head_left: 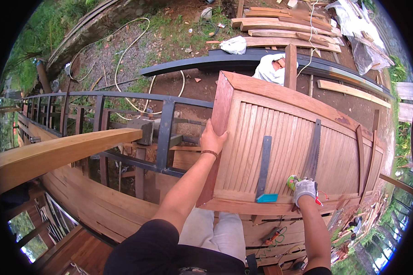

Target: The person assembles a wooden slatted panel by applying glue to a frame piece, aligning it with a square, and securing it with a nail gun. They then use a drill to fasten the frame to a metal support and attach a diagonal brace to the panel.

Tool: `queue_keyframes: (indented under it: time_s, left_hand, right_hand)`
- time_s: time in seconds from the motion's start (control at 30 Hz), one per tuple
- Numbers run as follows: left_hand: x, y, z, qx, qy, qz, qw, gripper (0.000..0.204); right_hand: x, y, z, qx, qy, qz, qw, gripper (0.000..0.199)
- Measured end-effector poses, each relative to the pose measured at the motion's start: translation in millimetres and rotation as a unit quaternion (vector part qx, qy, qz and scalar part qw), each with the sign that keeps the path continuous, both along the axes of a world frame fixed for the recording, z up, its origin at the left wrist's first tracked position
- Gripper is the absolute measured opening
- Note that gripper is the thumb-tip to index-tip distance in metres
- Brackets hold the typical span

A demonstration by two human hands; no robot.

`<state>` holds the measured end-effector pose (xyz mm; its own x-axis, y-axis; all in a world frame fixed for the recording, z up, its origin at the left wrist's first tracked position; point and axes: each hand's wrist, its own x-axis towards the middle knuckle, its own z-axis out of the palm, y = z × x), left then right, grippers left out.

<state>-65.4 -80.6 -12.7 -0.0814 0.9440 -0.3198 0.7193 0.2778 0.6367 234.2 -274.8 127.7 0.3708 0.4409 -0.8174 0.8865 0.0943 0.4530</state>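
Note:
A large framed wooden panel (247, 151) with a slatted face leans in front of me. My left hand (214, 138) is bare, with a bracelet at the wrist, and grips the panel's left edge, thumb over the corner. Low on the panel, my right hand (305, 189) in a grey glove is closed at the lower end of a handsaw, whose dark blade (314, 149) points away over the slats. A green piece (291, 182) and a red piece show beside the glove; what they belong to is unclear. Left of the saw lies a try square (267, 198) with a teal handle.
A dark metal railing frame (167, 133) runs leftward, with a long wooden beam (69, 149) across it. Thin wooden strips (360, 158) lie on the panel's right. Beyond are dark metal beams (183, 65), stacked boards (289, 27) and a pale hose (119, 59). Below, an orange tool (274, 237) trails cords.

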Motion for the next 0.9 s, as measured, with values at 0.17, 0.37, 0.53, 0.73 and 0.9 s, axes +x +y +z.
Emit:
queue_keyframes:
  time_s: [0.17,0.37,0.53,0.73,0.9]
  left_hand:
    - [0.9,1.1,-1.4,0.005,-0.004,0.005,1.000,0.086]
    - [5.2,5.2,-7.2,-0.056,-0.042,-0.021,0.997,0.092]
    - [-35.5,-7.8,15.7,-0.063,-0.086,-0.040,0.993,0.094]
    - [-89.5,-108.5,-5.7,-0.149,-0.230,-0.046,0.961,0.095]
    - [-84.8,-150.0,16.8,-0.143,-0.155,-0.035,0.977,0.099]
  right_hand:
    - [-5.3,5.9,5.9,-0.004,0.000,0.006,1.000,0.052]
    - [5.3,-4.2,-6.5,-0.012,-0.002,0.047,0.999,0.034]
    - [-11.0,20.7,14.2,-0.003,0.024,0.001,1.000,0.060]
    - [-9.6,18.1,16.9,-0.020,0.014,-0.024,0.999,0.058]
    - [-9.1,15.6,15.0,-0.013,0.013,-0.013,1.000,0.057]
